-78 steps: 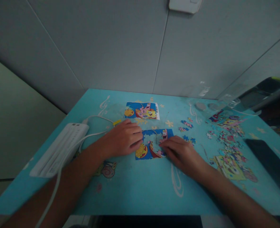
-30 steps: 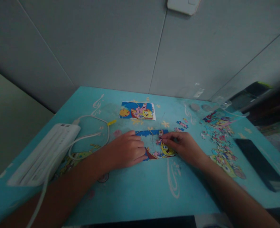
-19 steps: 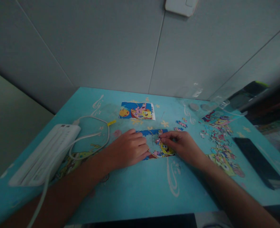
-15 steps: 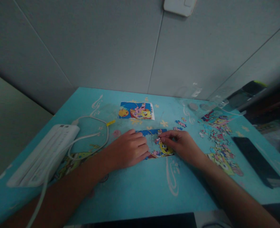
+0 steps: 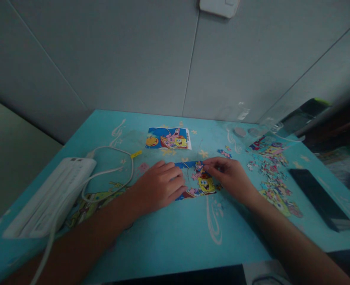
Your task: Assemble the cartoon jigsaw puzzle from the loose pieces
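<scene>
A partly assembled jigsaw puzzle with a yellow cartoon figure lies flat on the light blue tabletop, with gaps in its middle. My left hand rests over its left end, fingers laid out on it and hiding that part. At the upper right edge, my right hand has thumb and forefinger closed on the puzzle; whether a single loose piece is between them is hidden. Behind the puzzle lies a printed picture card with a similar scene. A few joined pieces lie beyond my right hand.
Many loose jigsaw pieces are heaped at the right, beside a dark phone-like slab. A small picture box or bag stands behind them. At left is a white power strip with a looped white cable. A grey wall borders the back.
My right hand has shifted from the inner gap to the puzzle's upper right edge. Pink pieces show where its fingertips were. My left hand stays on the left end.
</scene>
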A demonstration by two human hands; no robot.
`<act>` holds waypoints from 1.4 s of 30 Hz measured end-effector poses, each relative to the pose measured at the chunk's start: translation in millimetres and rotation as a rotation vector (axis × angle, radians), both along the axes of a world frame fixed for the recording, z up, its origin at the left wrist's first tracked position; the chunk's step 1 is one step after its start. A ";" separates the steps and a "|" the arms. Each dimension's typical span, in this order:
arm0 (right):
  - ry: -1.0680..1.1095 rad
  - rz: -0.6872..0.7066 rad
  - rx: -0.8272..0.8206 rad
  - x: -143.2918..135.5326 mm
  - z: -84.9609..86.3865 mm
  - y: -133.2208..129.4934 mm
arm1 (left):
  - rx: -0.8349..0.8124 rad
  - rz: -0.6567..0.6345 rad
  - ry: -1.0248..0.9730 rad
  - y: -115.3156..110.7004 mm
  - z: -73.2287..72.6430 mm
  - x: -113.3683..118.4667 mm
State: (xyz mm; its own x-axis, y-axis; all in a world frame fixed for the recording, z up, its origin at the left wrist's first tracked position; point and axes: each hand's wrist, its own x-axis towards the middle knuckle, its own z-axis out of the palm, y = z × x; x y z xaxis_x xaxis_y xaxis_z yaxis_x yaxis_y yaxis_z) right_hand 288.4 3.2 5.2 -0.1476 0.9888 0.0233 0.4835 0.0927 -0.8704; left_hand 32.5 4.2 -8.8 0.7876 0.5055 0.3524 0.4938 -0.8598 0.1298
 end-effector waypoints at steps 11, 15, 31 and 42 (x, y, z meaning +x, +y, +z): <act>0.200 0.040 -0.056 -30.9 0.9 -18.4 | -0.101 0.055 -0.178 -3.3 -2.8 8.4; 0.207 0.050 -0.056 -33.3 3.6 -21.3 | -0.111 0.072 -0.227 -3.6 -5.1 10.0; 0.149 0.060 -0.065 -33.4 0.6 -27.4 | -0.358 0.074 -0.446 -8.0 -0.3 11.3; 0.064 0.109 0.001 -30.7 -1.3 -29.4 | -0.349 0.042 -0.394 -7.1 -1.4 10.0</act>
